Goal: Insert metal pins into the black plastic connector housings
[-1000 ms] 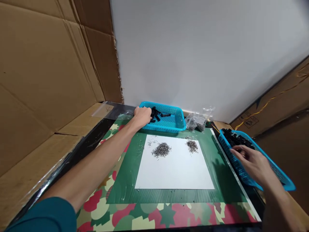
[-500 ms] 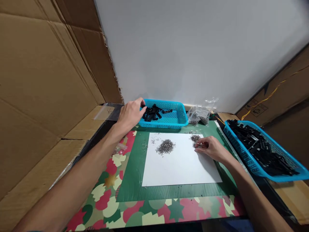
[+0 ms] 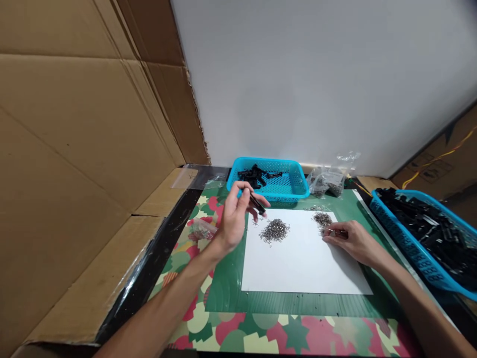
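My left hand [image 3: 235, 211] is raised above the left edge of the white sheet [image 3: 301, 268], its fingers pinching a narrow black plastic part [image 3: 257, 204]. My right hand [image 3: 348, 238] rests low over the sheet's right side, closed on a thin tweezer-like tool [image 3: 338, 232]. Its tip is at the near edge of the smaller pile of tiny metal pins [image 3: 322, 219]. A larger heap of similar metal pieces [image 3: 275, 230] lies left of it on the sheet. Behind my left hand, a blue basket [image 3: 298, 191] contains several black parts [image 3: 254, 175].
Another blue basket [image 3: 413, 251], full of black parts [image 3: 432, 223], stands at the right. Clear bags of small metal pieces [image 3: 328, 184] sit by the back wall. A cardboard wall [image 3: 93, 149] borders the left. A small plastic bag [image 3: 202, 228] lies on the patterned mat [image 3: 223, 330].
My left hand has come out of the back basket with a black part and moved towards me. My right hand has gone from the right basket to the smaller pin pile.
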The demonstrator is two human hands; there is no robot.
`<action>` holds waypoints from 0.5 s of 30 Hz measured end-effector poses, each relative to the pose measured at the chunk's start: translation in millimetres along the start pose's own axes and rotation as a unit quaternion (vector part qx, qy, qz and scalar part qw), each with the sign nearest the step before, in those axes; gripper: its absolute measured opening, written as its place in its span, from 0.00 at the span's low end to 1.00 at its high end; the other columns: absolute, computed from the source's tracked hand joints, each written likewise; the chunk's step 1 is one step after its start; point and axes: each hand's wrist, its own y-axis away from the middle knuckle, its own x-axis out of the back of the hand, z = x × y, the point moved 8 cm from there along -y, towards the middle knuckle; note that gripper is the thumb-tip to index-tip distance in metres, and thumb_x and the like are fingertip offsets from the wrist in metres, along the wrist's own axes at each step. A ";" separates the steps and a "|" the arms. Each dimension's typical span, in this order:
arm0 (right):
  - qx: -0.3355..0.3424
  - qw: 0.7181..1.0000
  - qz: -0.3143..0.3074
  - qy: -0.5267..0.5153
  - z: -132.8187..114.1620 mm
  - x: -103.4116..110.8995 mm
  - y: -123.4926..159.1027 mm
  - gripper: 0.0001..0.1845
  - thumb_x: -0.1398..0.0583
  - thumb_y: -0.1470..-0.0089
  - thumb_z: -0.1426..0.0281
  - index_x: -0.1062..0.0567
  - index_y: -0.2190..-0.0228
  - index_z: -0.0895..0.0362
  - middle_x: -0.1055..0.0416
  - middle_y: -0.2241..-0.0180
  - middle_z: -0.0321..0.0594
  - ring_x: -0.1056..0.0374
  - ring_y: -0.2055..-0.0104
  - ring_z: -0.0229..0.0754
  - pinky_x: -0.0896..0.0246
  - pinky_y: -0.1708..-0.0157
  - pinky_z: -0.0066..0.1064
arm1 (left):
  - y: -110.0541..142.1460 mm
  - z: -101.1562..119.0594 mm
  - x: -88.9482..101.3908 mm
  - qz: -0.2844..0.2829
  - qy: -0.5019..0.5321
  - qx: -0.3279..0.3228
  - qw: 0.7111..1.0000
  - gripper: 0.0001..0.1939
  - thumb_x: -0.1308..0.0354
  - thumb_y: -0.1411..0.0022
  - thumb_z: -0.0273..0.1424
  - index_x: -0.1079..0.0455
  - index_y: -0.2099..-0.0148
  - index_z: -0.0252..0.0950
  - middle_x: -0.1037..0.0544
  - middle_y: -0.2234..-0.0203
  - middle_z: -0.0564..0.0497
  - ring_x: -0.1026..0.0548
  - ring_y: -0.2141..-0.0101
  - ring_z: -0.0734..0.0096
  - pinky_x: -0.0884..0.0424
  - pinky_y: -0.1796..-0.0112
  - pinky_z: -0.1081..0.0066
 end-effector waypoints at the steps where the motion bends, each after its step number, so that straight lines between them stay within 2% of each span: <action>1: 0.005 1.000 0.000 0.006 -1.1 -0.9 2.2 0.19 0.39 0.38 0.55 0.17 0.69 0.57 0.27 0.76 0.39 0.37 0.73 0.41 0.46 0.73 0.31 | 6.9 -4.1 -8.7 -0.019 0.023 0.020 0.999 0.15 0.50 0.25 0.47 0.44 0.54 0.41 0.21 0.71 0.53 0.25 0.78 0.72 0.32 0.78 0.75; 4: 0.012 1.000 -0.005 0.004 -2.3 -3.1 7.7 0.21 0.40 0.36 0.54 0.16 0.66 0.56 0.28 0.77 0.38 0.39 0.74 0.41 0.48 0.74 0.31 | 27.0 -18.6 -30.1 -0.065 0.045 0.078 0.994 0.17 0.51 0.25 0.50 0.44 0.50 0.42 0.25 0.77 0.58 0.31 0.84 0.75 0.41 0.82 0.78; 7: 0.016 1.000 -0.012 -0.021 -1.7 -2.1 11.0 0.23 0.41 0.35 0.52 0.15 0.63 0.57 0.24 0.73 0.40 0.37 0.72 0.41 0.46 0.72 0.31 | 44.1 -34.3 -42.7 -0.095 0.025 0.119 0.988 0.19 0.52 0.25 0.50 0.43 0.44 0.42 0.31 0.77 0.59 0.39 0.82 0.78 0.47 0.81 0.77; 11: -0.017 0.999 -0.001 -0.035 4.1 3.2 10.5 0.24 0.41 0.36 0.52 0.15 0.63 0.58 0.24 0.70 0.41 0.37 0.71 0.40 0.47 0.72 0.31 | 60.3 -38.4 -51.1 -0.142 -0.096 0.086 0.981 0.23 0.53 0.23 0.46 0.46 0.34 0.42 0.37 0.76 0.59 0.39 0.75 0.73 0.41 0.72 0.71; 15: -0.046 0.999 0.007 -0.011 4.5 3.7 7.1 0.20 0.35 0.43 0.53 0.15 0.64 0.59 0.35 0.79 0.34 0.45 0.75 0.37 0.52 0.74 0.30 | 73.0 -35.9 -66.8 -0.264 -0.239 0.054 0.933 0.26 0.55 0.22 0.41 0.51 0.28 0.42 0.34 0.75 0.58 0.36 0.76 0.70 0.40 0.70 0.68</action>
